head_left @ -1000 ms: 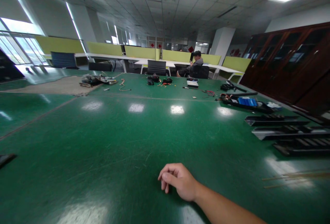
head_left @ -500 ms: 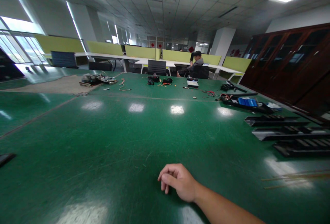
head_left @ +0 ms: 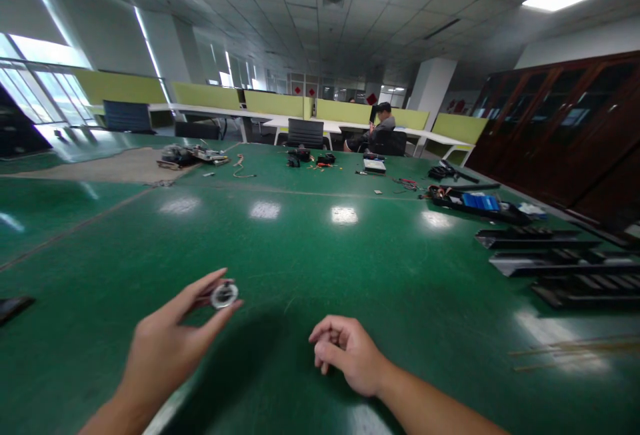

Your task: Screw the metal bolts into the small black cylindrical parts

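Observation:
My left hand [head_left: 173, 338] is raised over the green tabletop [head_left: 280, 248] at the lower left. Between its thumb and fingers it grips a small round part [head_left: 225, 295] with a pale outer ring and a dark centre; I cannot tell what kind of part it is. My right hand [head_left: 347, 353] is low on the tabletop, right of the middle. Its fingers are loosely curled in with the thumb near them, and nothing shows in them.
Black channel-shaped parts [head_left: 560, 263] lie at the right, with thin rods [head_left: 570, 351] nearer. Behind them is a black tray [head_left: 460, 205] with blue pieces. Small tools and parts [head_left: 300, 155] line the far side. A dark flat object [head_left: 15, 308] sits at the left edge. A person [head_left: 383, 125] sits beyond.
My left hand has come into view at the lower left, holding the small round part. The right hand has kept its place and curled shape.

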Action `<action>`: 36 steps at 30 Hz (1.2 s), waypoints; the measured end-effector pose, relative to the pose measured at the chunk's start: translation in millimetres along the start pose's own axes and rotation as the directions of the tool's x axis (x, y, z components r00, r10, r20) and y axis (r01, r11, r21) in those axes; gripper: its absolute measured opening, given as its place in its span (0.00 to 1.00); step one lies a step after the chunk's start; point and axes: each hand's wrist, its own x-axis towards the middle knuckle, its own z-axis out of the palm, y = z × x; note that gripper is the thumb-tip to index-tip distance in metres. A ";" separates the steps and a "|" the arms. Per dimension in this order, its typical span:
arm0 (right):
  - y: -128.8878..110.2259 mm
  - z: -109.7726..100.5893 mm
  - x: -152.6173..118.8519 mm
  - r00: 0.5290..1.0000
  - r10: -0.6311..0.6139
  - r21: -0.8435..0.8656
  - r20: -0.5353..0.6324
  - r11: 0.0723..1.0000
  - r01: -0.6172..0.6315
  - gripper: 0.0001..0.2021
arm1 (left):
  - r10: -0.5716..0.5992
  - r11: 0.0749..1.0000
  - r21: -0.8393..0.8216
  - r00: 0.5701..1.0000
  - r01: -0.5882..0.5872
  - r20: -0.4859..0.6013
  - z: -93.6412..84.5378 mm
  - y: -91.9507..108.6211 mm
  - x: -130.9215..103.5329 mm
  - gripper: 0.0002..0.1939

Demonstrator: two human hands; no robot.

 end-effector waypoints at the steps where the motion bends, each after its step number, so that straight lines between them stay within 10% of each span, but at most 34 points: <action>1: -2.1 -0.3 -0.8 0.998 -0.033 -0.024 -0.044 0.999 0.032 0.12 | -0.002 0.998 -0.056 0.996 0.007 0.085 15.5 10.1 0.5 0.29; 8: -6.2 -6.5 -1.8 0.860 -0.291 -0.351 -0.419 0.925 0.142 0.31 | 0.205 0.919 -0.377 0.956 -0.114 0.211 102.9 60.5 -13.3 0.13; 12: -0.8 -5.0 -1.0 0.873 -0.304 -0.421 -0.383 0.898 0.128 0.38 | 0.346 0.880 -0.418 0.909 -0.228 0.233 106.5 46.8 -20.7 0.18; 22: -13.9 -6.5 1.6 0.916 -0.273 -0.487 -0.293 0.867 0.103 0.22 | 0.279 0.914 -0.379 0.904 -0.146 0.324 115.1 33.0 -26.1 0.25; 36: -18.1 -4.4 3.7 0.933 -0.232 -0.496 -0.277 0.865 0.068 0.08 | 0.377 0.849 -0.491 0.873 -0.194 0.308 117.8 36.8 -25.0 0.13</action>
